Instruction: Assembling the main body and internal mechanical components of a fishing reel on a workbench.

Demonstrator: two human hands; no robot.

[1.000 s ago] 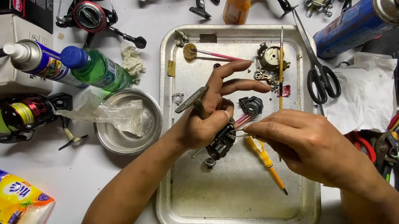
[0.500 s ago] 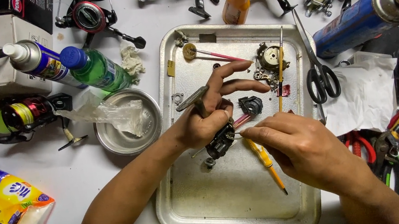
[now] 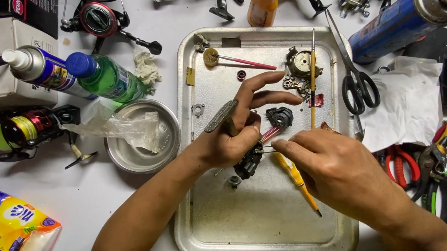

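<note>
Resting over the middle of a dented metal tray [image 3: 216, 241], gripped in the left hand [image 3: 231, 141]: a small dark reel body [image 3: 249, 163], partly hidden by the curled thumb and lower fingers. Left index and middle fingers stretched out toward the right, not gripping. Lay with long axis running diagonally, lower left to upper right, upper end aimed at a pink-handled tool [image 3: 270, 133] passing under the fingers; exact facing hard to tell. Pinched between right hand [image 3: 333, 174] thumb and forefinger: a thin wire-like piece [image 3: 266, 150], meeting the reel body at its right side. Right hand otherwise loosely curled.

Judged risky: tiny wire piece could slip or spring free under a pinch that light and get lost among the loose parts on the tray. A small round part [image 3: 235, 181] sat just below the reel body, easy to knock.

Lay just beside the right hand: a yellow screwdriver [image 3: 297, 182], tip toward the lower right. Farther out: black scissors [image 3: 356, 76] at the tray's right edge, a steel bowl [image 3: 141, 137] with crumpled plastic to the left, a green bottle [image 3: 104, 75] beyond.
</note>
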